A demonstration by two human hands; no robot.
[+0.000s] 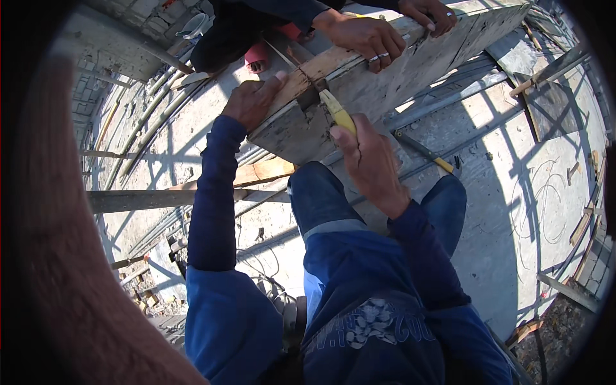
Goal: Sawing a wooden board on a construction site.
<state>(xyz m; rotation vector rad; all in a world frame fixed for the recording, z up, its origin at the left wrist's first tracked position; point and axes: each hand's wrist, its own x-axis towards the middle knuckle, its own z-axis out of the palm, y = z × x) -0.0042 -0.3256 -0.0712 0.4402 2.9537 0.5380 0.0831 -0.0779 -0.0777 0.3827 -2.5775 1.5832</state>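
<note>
A long formwork panel [378, 90] stands on edge in front of me, its side smeared grey and its top edge bare timber. My left hand [251, 101] grips the panel's near left end, thumb on top. In my right hand [372, 157] is the yellow handle of a handsaw [309, 97]. Its blade sits across the top edge, just right of my left hand, in a cut, and its far part shows beyond the panel. A co-worker's hand [369, 40] rests on the top edge to the right of the saw, with the other hand [428, 13] farther along.
A hammer [423, 151] lies on the concrete floor [478, 199] right of my knees. Poles [141, 201] and timber offcuts [266, 170] lie to the left. Loose wire [548, 205] and a dark sheet [550, 106] are at the right. The co-worker's foot [256, 64] is beyond the panel.
</note>
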